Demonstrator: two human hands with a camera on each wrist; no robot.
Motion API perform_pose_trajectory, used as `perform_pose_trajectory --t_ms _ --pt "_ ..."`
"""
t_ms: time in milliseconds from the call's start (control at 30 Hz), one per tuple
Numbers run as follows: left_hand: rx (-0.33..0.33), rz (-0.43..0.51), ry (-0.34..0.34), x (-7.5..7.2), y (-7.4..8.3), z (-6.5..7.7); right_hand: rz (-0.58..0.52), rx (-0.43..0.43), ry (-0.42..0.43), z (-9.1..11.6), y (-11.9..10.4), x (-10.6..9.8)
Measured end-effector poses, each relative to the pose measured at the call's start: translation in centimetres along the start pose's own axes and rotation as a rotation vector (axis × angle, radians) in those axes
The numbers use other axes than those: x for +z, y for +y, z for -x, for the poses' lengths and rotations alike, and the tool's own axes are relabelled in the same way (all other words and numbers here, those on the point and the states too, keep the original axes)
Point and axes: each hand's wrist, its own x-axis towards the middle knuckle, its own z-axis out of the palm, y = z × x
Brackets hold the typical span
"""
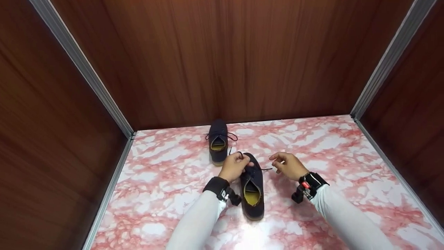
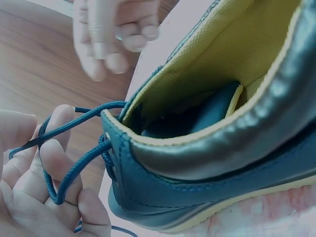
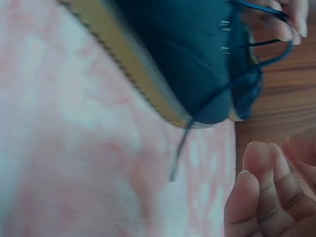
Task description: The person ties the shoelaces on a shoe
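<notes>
Tying appears to be the step in hand, on the nearer navy low-cut lace-up shoe (image 1: pixel 256 173), upright on the red-and-white marbled surface (image 1: pixel 156 194) between both hands. Left hand (image 1: pixel 234 167): fingers curled around a looped, round, dark-blue cord lace (image 2: pixel 94 111). Right hand (image 1: pixel 291 166): fingers loosely bent, grasping nothing, near the loose lace end (image 3: pixel 180 153) but apart from it. Next move would seem to call for a right-hand pinch on that end while the left keeps its loop. Materials: yellow woven lining (image 2: pixel 212 69), smooth sheeny padded collar (image 2: pixel 212 155), tan sole (image 3: pixel 133 64) with notched edge. Farther matching navy shoe (image 1: pixel 218 127) stands by the reddish-brown wood-grain panel (image 1: pixel 242 69), its lace looped out sideways.
</notes>
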Motion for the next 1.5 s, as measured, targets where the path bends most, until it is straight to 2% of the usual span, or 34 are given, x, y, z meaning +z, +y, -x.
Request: perform_pose_trajectory --t_ms 367,500,800,1133,1500 --pt "-0.033 0.106 -0.019 0.0 0.3 0.2 0.146 -0.134 -0.052 0.4 0.6 2.8" --pt "-0.034 0.120 -0.025 0.0 0.4 0.2 0.147 -0.142 -0.069 0.3 0.5 3.5" --pt "-0.041 0.149 -0.035 0.0 0.7 0.2 0.166 -0.119 -0.034 -0.5 0.8 4.4" --pt "-0.044 0.170 -0.050 -0.1 0.9 0.2 0.162 -0.125 -0.013 -0.4 1.1 4.8" --pt "-0.037 0.167 -0.048 -0.6 1.1 0.4 0.282 -0.213 -0.048 -0.1 0.9 4.3"
